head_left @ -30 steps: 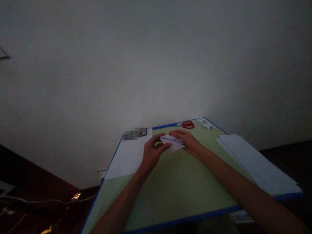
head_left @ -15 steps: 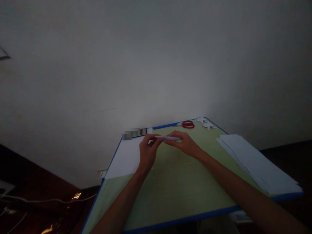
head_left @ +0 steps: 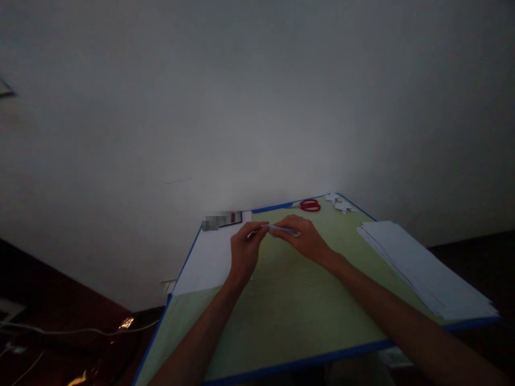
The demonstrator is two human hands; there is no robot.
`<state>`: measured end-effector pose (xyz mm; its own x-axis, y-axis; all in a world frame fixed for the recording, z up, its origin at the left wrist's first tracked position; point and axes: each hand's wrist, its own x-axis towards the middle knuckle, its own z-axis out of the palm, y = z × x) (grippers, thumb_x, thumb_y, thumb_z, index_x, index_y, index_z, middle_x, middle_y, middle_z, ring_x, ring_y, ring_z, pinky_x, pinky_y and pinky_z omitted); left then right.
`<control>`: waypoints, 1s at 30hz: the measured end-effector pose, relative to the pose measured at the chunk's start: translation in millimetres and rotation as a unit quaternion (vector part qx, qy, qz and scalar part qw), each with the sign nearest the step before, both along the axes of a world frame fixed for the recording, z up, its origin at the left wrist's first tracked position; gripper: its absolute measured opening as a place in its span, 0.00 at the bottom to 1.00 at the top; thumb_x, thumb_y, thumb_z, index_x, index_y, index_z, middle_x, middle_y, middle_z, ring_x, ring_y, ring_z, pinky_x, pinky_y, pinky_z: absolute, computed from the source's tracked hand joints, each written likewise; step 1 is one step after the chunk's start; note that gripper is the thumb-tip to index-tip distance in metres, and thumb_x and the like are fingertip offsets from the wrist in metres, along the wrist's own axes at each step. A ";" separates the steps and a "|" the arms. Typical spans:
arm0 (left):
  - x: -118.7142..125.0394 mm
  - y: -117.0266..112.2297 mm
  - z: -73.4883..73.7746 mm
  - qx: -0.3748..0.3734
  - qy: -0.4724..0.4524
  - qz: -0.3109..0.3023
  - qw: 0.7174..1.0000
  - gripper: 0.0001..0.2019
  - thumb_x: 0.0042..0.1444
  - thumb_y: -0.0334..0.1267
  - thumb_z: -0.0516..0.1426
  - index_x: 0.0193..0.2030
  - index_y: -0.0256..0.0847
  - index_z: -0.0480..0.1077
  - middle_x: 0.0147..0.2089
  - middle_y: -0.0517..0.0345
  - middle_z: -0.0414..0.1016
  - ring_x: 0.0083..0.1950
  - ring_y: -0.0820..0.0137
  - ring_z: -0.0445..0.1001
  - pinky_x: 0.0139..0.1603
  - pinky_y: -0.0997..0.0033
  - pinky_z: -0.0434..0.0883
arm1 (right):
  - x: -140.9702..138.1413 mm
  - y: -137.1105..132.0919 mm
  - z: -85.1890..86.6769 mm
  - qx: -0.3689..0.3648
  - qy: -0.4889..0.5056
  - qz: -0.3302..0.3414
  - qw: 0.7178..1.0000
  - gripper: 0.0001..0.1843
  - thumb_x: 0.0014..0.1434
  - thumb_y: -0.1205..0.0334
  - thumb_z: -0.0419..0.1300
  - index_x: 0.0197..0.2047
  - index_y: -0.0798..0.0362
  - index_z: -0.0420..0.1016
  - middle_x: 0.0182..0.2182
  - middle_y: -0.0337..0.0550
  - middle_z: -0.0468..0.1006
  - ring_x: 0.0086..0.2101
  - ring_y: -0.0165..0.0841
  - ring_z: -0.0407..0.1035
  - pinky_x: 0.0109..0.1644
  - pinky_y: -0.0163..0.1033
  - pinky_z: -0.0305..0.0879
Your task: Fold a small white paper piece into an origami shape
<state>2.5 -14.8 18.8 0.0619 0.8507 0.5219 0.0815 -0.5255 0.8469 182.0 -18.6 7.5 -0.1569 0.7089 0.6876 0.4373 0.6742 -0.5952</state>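
Above the middle of the table, a small folded piece of white paper (head_left: 277,229) is held between my two hands. My left hand (head_left: 246,246) pinches its left end between thumb and fingers. On the other end, my right hand (head_left: 304,238) grips it, thumb below and fingers on top. The paper is seen nearly edge-on, and much of it is hidden by my fingers. Beneath and left of my left hand lies a flat white sheet (head_left: 203,262).
The green table (head_left: 298,311) has a blue edge and stands against a wall. A phone-like dark-framed object (head_left: 235,217) is at the back left. Red-handled scissors (head_left: 310,206) and small folded paper pieces (head_left: 343,206) lie at the back. A paper stack (head_left: 422,268) sits at right.
My hands have drawn slightly closer together on the folded paper, and less of it shows between them. Everything on the table stays where it was.
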 end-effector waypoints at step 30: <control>1.7 3.9 -5.8 -0.036 -0.042 -0.042 0.998 0.10 0.53 0.43 0.66 0.34 0.38 0.75 0.34 0.57 0.77 0.38 0.69 0.75 0.42 0.70 0.72 | -5.6 -1.1 -1.4 -0.013 0.065 0.007 0.998 0.15 0.62 0.49 0.64 0.33 0.51 0.83 0.29 0.43 0.80 0.32 0.34 0.73 0.39 0.39 0.66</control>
